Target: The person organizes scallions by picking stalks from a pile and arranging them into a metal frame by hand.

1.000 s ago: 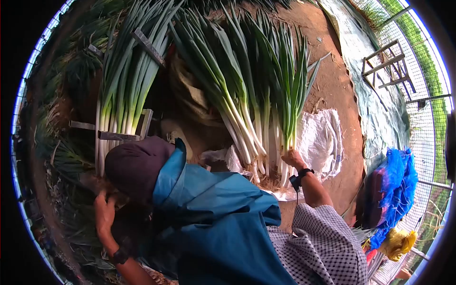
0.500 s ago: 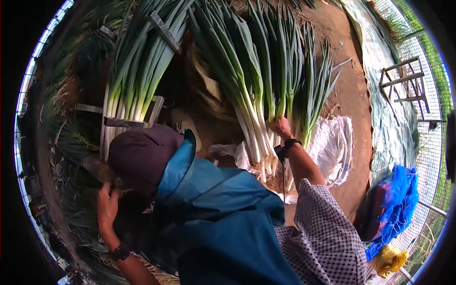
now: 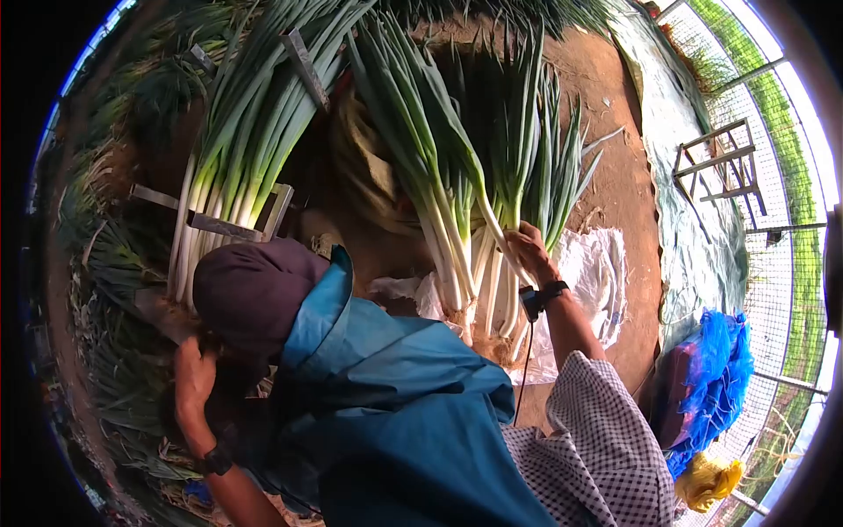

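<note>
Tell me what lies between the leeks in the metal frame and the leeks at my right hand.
In the head view, a crumpled brownish cloth lies between the framed leeks and the other leeks, with dark shadow beside it.

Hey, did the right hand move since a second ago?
Yes. Judged against the wooden frame by the netting, the right hand is now higher in the picture, nearer the green part of the leeks.

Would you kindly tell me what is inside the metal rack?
Leeks lie inside the metal rack; the cap hides some lower ends, and anything beneath the leeks is covered.
</note>
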`<act>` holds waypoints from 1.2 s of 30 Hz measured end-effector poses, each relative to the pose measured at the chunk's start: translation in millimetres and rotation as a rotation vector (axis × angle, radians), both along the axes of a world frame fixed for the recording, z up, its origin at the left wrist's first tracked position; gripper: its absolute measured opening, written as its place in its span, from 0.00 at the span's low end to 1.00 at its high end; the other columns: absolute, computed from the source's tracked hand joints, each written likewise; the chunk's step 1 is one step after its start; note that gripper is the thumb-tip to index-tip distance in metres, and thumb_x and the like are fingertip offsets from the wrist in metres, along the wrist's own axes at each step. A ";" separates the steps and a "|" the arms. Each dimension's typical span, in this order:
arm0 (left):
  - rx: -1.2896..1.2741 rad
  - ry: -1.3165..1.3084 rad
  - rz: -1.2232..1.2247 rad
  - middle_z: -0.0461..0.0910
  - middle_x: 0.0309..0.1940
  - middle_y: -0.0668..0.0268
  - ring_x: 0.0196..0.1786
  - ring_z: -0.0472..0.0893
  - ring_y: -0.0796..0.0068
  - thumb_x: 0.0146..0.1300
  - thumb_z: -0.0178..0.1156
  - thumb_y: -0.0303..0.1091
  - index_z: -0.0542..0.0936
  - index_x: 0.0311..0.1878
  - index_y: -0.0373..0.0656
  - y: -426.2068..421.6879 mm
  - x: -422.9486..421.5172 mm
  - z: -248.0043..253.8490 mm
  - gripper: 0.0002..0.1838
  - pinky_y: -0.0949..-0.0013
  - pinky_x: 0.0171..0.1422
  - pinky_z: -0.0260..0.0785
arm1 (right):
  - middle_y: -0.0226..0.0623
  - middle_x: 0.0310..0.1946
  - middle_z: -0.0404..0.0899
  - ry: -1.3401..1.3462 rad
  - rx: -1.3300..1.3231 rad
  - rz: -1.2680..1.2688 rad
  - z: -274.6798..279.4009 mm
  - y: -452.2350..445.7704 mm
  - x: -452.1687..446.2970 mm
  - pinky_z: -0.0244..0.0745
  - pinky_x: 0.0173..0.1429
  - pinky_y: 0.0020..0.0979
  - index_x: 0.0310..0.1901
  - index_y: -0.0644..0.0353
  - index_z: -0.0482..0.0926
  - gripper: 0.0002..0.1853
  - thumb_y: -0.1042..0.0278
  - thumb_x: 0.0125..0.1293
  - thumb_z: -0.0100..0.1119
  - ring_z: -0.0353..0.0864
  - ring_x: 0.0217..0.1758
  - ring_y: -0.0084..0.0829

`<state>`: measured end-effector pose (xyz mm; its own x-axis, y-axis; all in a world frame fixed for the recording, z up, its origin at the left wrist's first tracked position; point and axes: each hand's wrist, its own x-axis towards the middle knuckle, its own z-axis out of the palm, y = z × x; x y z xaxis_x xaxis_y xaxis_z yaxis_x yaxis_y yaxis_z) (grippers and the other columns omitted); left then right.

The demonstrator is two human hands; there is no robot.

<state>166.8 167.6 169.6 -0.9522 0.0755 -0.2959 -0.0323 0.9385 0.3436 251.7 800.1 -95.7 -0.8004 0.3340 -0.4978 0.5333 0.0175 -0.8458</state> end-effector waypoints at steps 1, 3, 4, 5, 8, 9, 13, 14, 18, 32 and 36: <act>0.017 0.037 0.007 0.82 0.46 0.41 0.51 0.81 0.41 0.67 0.57 0.34 0.78 0.51 0.27 -1.9 5.2 0.4 0.17 0.53 0.55 0.70 | 0.33 0.34 0.81 0.162 -0.086 -0.146 -5.4 -6.5 0.0 0.79 0.41 0.28 0.47 0.64 0.79 0.12 0.67 0.67 0.61 0.80 0.33 0.24; 0.067 -0.026 0.051 0.82 0.46 0.40 0.51 0.81 0.39 0.67 0.57 0.34 0.78 0.50 0.27 -5.5 10.8 8.6 0.17 0.53 0.55 0.70 | 0.29 0.31 0.81 0.292 -0.060 -0.197 29.5 -26.2 14.0 0.74 0.37 0.25 0.44 0.61 0.81 0.08 0.67 0.68 0.61 0.78 0.33 0.21; 0.102 -0.051 0.060 0.82 0.46 0.40 0.51 0.80 0.38 0.67 0.57 0.34 0.78 0.50 0.27 -3.3 6.3 11.1 0.17 0.53 0.55 0.70 | 0.28 0.31 0.81 0.258 0.058 -0.195 30.9 -21.8 15.9 0.73 0.37 0.25 0.43 0.61 0.81 0.08 0.67 0.67 0.61 0.78 0.35 0.20; 0.095 -0.049 0.048 0.82 0.46 0.40 0.51 0.80 0.38 0.67 0.57 0.34 0.78 0.50 0.27 -2.4 1.6 11.3 0.17 0.53 0.55 0.70 | 0.27 0.31 0.81 0.310 0.167 -0.214 26.9 -20.5 14.0 0.72 0.38 0.25 0.43 0.61 0.81 0.07 0.68 0.67 0.63 0.78 0.35 0.19; 0.077 -0.038 0.010 0.82 0.46 0.39 0.51 0.80 0.38 0.67 0.57 0.33 0.77 0.51 0.26 -5.5 1.8 11.6 0.18 0.52 0.55 0.69 | 0.26 0.29 0.78 0.257 0.301 -0.235 3.4 -4.8 8.2 0.70 0.38 0.25 0.39 0.62 0.79 0.07 0.71 0.62 0.66 0.74 0.32 0.18; 0.083 -0.009 -0.012 0.82 0.46 0.39 0.51 0.80 0.39 0.67 0.56 0.33 0.77 0.51 0.26 -0.7 -1.1 13.7 0.18 0.52 0.55 0.69 | 0.26 0.29 0.78 0.221 0.374 -0.270 -11.8 5.2 9.8 0.70 0.38 0.25 0.39 0.62 0.79 0.07 0.71 0.62 0.67 0.73 0.32 0.18; 0.036 0.006 -0.019 0.82 0.48 0.39 0.53 0.81 0.41 0.68 0.55 0.32 0.76 0.56 0.26 7.8 -5.2 31.4 0.19 0.53 0.58 0.69 | 0.28 0.30 0.80 0.338 0.448 -0.411 17.3 15.5 -12.2 0.71 0.39 0.25 0.39 0.62 0.80 0.07 0.73 0.61 0.67 0.75 0.32 0.19; 0.054 0.047 -0.016 0.82 0.49 0.39 0.54 0.81 0.41 0.69 0.55 0.31 0.76 0.57 0.26 4.1 -5.9 27.5 0.19 0.53 0.59 0.69 | 0.29 0.31 0.80 0.402 0.373 -0.392 31.1 24.1 -16.9 0.72 0.40 0.25 0.39 0.62 0.79 0.07 0.73 0.61 0.66 0.76 0.33 0.19; 0.137 0.178 0.014 0.81 0.53 0.41 0.57 0.82 0.47 0.71 0.56 0.31 0.75 0.61 0.29 -1.2 -4.3 27.4 0.20 0.56 0.62 0.70 | 0.38 0.38 0.84 0.627 0.022 -0.280 109.8 57.1 -50.2 0.80 0.52 0.32 0.48 0.65 0.77 0.11 0.74 0.65 0.63 0.84 0.42 0.29; 0.317 0.274 -0.016 0.82 0.43 0.49 0.46 0.82 0.56 0.72 0.58 0.32 0.76 0.62 0.35 44.5 14.5 77.4 0.18 0.59 0.53 0.73 | 0.45 0.40 0.82 0.856 -0.207 -0.163 272.6 75.2 -104.8 0.84 0.56 0.43 0.48 0.71 0.77 0.13 0.70 0.70 0.61 0.86 0.42 0.38; 0.299 0.473 -0.261 0.83 0.48 0.47 0.52 0.81 0.44 0.68 0.61 0.34 0.78 0.58 0.37 104.4 16.5 125.9 0.18 0.53 0.57 0.72 | 0.39 0.34 0.79 0.937 -0.343 -0.115 315.6 -2.3 -144.9 0.85 0.51 0.40 0.41 0.66 0.77 0.07 0.69 0.72 0.60 0.83 0.37 0.33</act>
<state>183.3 272.0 295.5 -0.9141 0.3379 0.2243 0.4056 0.7559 0.5140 106.8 797.8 219.8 -0.8907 0.3908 0.2322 -0.3666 -0.3157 -0.8752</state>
